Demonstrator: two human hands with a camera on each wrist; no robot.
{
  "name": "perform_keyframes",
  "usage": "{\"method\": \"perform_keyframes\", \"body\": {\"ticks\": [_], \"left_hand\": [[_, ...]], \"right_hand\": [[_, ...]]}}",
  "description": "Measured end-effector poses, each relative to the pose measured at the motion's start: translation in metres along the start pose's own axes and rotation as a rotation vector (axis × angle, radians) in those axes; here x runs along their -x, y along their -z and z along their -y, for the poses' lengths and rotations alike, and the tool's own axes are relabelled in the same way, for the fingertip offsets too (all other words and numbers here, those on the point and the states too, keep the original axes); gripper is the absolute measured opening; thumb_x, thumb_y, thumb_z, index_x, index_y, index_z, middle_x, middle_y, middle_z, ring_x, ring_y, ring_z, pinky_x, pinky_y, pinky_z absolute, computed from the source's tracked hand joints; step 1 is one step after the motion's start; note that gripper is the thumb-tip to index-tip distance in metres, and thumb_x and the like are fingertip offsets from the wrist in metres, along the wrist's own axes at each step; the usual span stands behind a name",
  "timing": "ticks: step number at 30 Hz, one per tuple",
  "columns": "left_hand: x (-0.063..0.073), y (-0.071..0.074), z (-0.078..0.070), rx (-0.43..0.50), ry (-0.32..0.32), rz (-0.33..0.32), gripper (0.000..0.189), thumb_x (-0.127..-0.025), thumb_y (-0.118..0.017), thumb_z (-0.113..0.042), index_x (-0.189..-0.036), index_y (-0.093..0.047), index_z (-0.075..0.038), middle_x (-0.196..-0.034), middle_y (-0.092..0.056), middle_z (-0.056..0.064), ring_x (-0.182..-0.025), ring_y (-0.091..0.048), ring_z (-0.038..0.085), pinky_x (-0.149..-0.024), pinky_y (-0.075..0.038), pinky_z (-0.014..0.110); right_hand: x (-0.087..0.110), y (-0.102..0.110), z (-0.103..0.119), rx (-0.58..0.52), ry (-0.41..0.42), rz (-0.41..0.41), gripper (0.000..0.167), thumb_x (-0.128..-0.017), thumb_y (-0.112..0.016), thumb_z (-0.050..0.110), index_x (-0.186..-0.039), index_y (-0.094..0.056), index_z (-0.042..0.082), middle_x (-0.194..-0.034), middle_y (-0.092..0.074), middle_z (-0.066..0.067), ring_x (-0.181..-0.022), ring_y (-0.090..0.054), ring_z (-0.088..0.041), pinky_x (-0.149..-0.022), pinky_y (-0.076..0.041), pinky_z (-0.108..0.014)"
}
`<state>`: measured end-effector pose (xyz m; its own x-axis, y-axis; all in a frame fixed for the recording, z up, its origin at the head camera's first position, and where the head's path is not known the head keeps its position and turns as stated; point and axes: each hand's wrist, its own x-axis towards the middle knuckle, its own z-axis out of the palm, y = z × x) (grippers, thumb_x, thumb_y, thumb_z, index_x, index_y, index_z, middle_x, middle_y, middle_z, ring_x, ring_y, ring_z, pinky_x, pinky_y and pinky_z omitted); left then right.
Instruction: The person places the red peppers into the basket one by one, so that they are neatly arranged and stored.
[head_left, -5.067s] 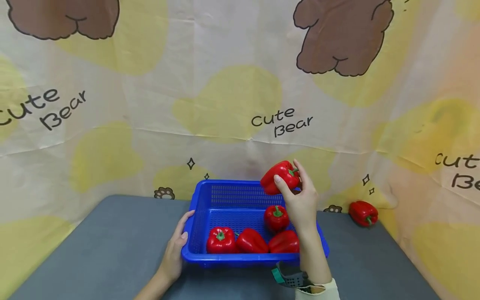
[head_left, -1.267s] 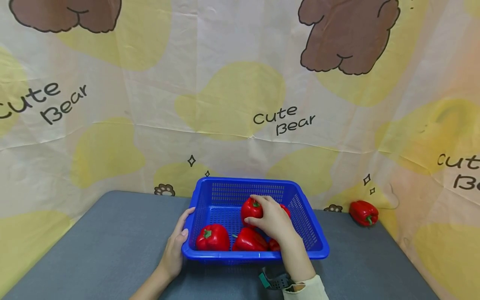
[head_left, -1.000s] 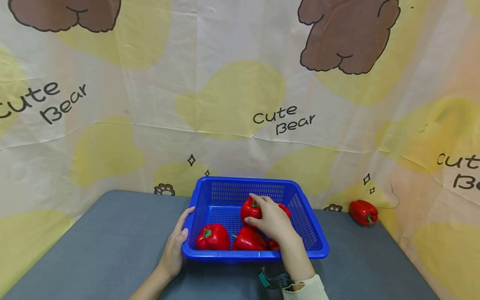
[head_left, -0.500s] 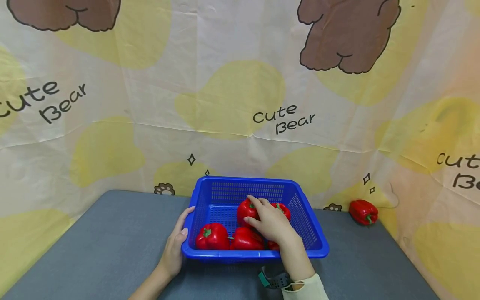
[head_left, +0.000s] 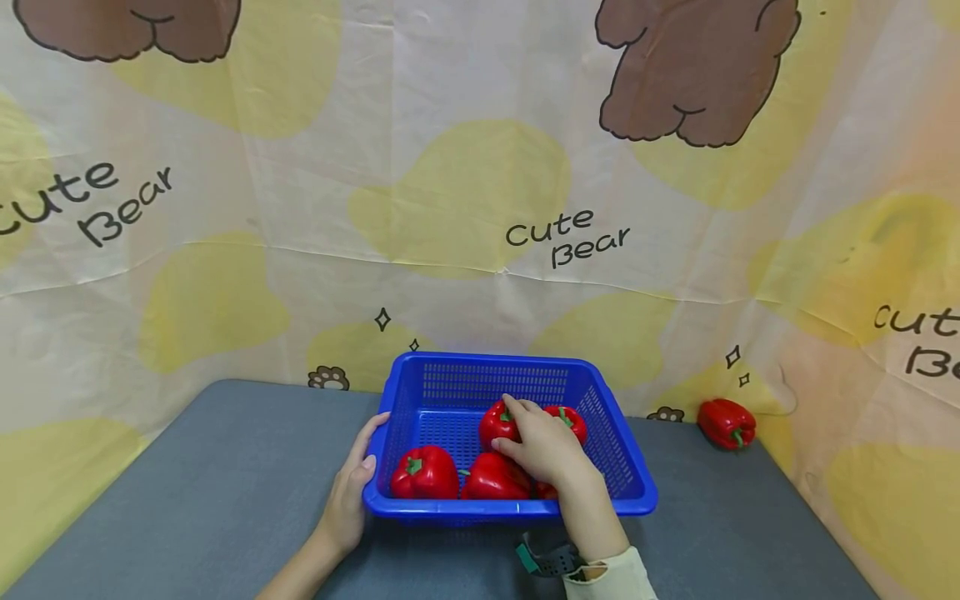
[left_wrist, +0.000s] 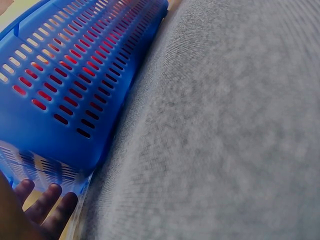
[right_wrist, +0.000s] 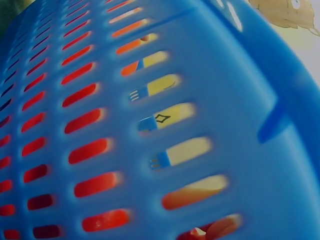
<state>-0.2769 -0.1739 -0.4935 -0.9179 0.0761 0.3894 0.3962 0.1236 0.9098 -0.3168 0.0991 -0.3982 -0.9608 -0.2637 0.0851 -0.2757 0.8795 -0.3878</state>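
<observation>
In the head view a blue plastic basket [head_left: 525,510] stands on the grey table. My right hand [head_left: 543,437] reaches inside and grips a red bell pepper [head_left: 497,425], thumb on its near side and forefinger over its top. Another red bell pepper [head_left: 567,423] sits just right of that hand. Along the front wall lie a bell pepper [head_left: 424,473] at the left, one in the middle [head_left: 497,477] and one mostly hidden under my right wrist. My left hand [head_left: 348,492] rests against the basket's left side; in the left wrist view its spread fingers [left_wrist: 46,202] touch the outer wall.
One more red bell pepper [head_left: 726,425] lies on the table [head_left: 720,517] at the back right, outside the basket. A printed cloth [head_left: 450,208] hangs behind the table. The right wrist view is filled by the basket's slotted wall [right_wrist: 200,100], with red showing through.
My right hand has lowered the bell pepper from above the basket into it. Over the last second it shifts that pepper slightly left, then back right. My left hand stays at the basket's side.
</observation>
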Motion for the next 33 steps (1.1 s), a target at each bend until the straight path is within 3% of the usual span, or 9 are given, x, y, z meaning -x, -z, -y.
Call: {"method": "perform_keyframes", "body": {"ticks": [10, 20, 29, 33], "left_hand": [[-0.0009, -0.0005, -0.0007, 0.015, 0.011, 0.01, 0.055, -0.102, -0.028, -0.031, -0.157, -0.031, -0.024, -0.161, -0.033, 0.018, -0.141, -0.04, 0.046, -0.095, -0.045, 0.019], [-0.0006, -0.0003, -0.0002, 0.007, 0.006, 0.002, 0.054, -0.103, -0.027, -0.03, -0.156, -0.033, -0.024, -0.16, -0.036, 0.016, -0.138, -0.042, 0.038, -0.098, -0.046, 0.021], [-0.0001, -0.0006, -0.0013, 0.001, 0.001, 0.001, 0.055, -0.102, -0.027, -0.03, -0.157, -0.032, -0.024, -0.161, -0.034, 0.016, -0.14, -0.04, 0.04, -0.098, -0.045, 0.021], [0.0, -0.0005, -0.0018, -0.001, 0.004, -0.001, 0.055, -0.102, -0.027, -0.03, -0.156, -0.032, -0.025, -0.161, -0.034, 0.016, -0.14, -0.039, 0.041, -0.097, -0.045, 0.02]], "right_hand": [[-0.0013, -0.001, -0.0012, 0.015, -0.004, -0.021, 0.064, -0.09, -0.074, 0.036, -0.146, -0.052, 0.014, -0.143, -0.059, -0.015, -0.125, -0.06, -0.036, -0.098, -0.051, -0.061], [0.0006, 0.0002, 0.0007, -0.011, -0.018, -0.012, 0.067, -0.092, -0.071, 0.033, -0.151, -0.047, 0.011, -0.15, -0.054, -0.016, -0.136, -0.053, -0.038, -0.102, -0.048, -0.061], [0.0002, 0.004, 0.0008, -0.09, -0.011, -0.072, 0.062, -0.087, -0.079, 0.026, -0.14, -0.059, 0.003, -0.135, -0.066, -0.018, -0.125, -0.061, -0.036, -0.099, -0.053, -0.053], [0.0009, 0.0035, 0.0026, -0.107, -0.063, -0.086, 0.063, -0.085, -0.081, 0.028, -0.139, -0.06, 0.004, -0.132, -0.067, -0.018, -0.122, -0.062, -0.037, -0.094, -0.056, -0.052]]}}
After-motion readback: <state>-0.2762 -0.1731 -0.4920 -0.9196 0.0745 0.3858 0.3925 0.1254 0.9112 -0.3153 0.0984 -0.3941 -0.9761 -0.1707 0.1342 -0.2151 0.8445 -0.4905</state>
